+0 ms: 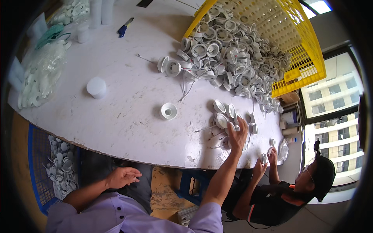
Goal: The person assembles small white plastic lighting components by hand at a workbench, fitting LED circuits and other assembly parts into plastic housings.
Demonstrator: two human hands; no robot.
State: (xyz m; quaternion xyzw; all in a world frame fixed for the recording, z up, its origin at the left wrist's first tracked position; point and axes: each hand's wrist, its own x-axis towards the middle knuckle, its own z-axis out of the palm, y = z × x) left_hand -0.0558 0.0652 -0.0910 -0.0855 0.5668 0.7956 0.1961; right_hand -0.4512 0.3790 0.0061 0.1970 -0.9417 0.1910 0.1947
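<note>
My right hand (237,134) is stretched out over the table, its fingers apart, at a small cluster of white round lamp housings (221,120) with thin wires. Its fingertips overlap some of the housings; whether they touch one I cannot tell. My left hand (122,177) hangs over my lap, below the table edge, with loosely extended fingers and nothing visible in it. A single white housing (168,111) stands with its opening up, left of the cluster. Farther left sits a short stack of white discs (96,87).
A tipped yellow crate (316,58) spills a heap of wired housings (233,54) onto the table (128,128). A blue cutter knife (123,30) lies far left, near bagged white parts (42,77). A blue basket (35,167) holds discs. A co-worker (283,198) handles a housing at right.
</note>
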